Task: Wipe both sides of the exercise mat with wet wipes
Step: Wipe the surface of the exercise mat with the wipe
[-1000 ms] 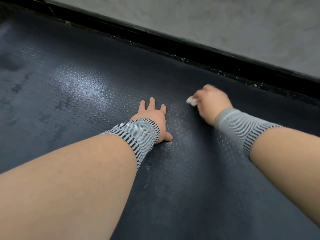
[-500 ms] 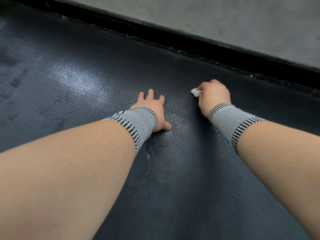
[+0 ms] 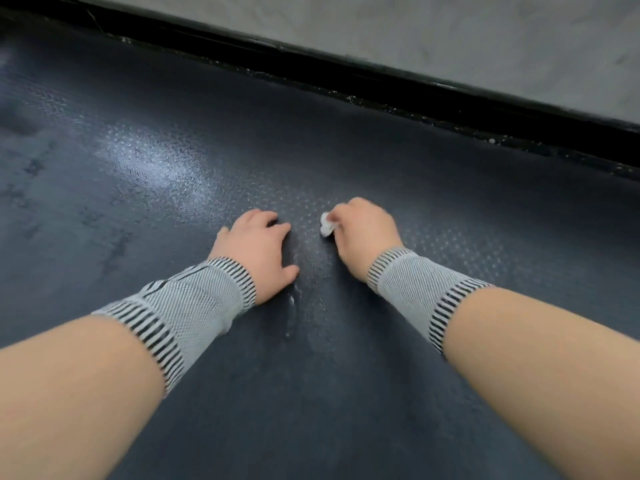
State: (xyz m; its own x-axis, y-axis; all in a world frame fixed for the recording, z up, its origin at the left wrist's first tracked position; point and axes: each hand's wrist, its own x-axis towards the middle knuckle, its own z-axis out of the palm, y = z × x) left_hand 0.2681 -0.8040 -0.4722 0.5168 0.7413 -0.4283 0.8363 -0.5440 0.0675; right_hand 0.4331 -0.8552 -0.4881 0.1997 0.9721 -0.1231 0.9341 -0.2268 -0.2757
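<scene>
A dark blue-grey exercise mat (image 3: 138,209) with a dotted texture fills most of the view and shines wet in patches. My right hand (image 3: 367,233) grips a small bunched white wet wipe (image 3: 326,225) and presses it onto the mat. Only a bit of the wipe sticks out at the left of the fist. My left hand (image 3: 258,247) rests palm down on the mat just left of it, with its fingers bent at the tips. Both wrists wear grey striped knit bands.
The mat's far edge runs diagonally along a black strip (image 3: 381,81) speckled with white grit. Beyond the strip lies a pale grey floor (image 3: 450,32). Wet streaks mark the mat between my hands.
My right hand has slid the wipe back toward me and to the left, closer to my left hand. My left hand's fingers have curled a little.
</scene>
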